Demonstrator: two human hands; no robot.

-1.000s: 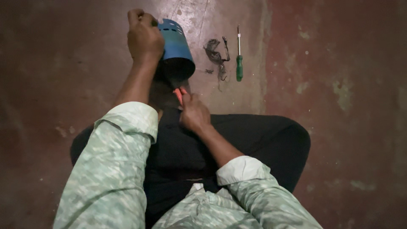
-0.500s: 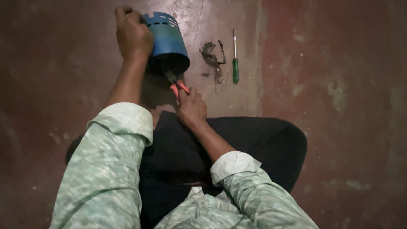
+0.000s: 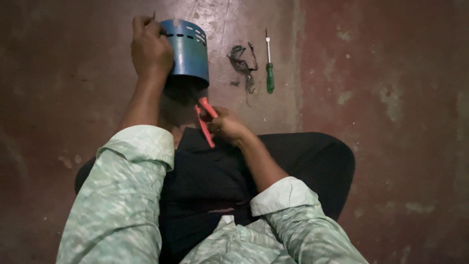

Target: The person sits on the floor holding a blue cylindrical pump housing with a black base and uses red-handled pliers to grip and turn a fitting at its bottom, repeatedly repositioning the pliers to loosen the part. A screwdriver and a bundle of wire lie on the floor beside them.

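two hands at work: left hand [image 3: 150, 49] clamped on stiff, light-looking blue metal cylinder [image 3: 188, 51]; right hand [image 3: 225, 124] closed on red-handled pliers [image 3: 205, 120].

A screwdriver [image 3: 268, 73] with a green handle and a thin metal shaft lies on the floor [image 3: 391, 98], its tip pointing away from the person. Just beside it, to the left, sits a small dark tangle of wire [image 3: 242, 61]. The floor is worn, stained reddish brown, with a paler, scuffed grey strip running under both.
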